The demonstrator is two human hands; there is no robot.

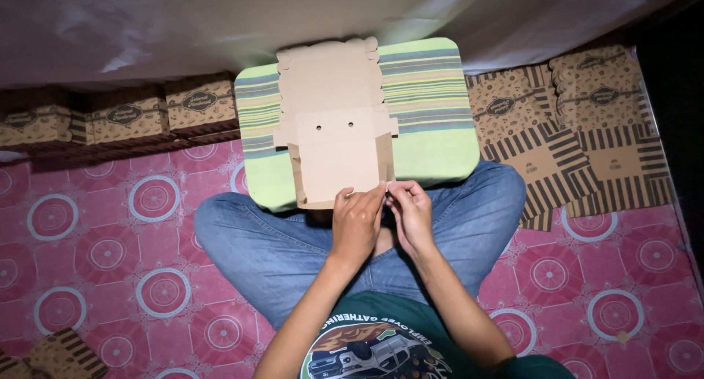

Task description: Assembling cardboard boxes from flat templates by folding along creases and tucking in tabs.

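Observation:
A brown cardboard box blank, partly folded with its side walls raised, lies on a green striped cushion resting on my crossed legs. My left hand pinches the near right corner of the blank. Right beside it, my right hand grips the same corner flap. Both hands touch each other at the fingertips.
Assembled printed boxes line the wall at the left. A stack of flat, striped box blanks lies on the right. Another blank peeks in at the bottom left. A pink patterned mat covers the floor.

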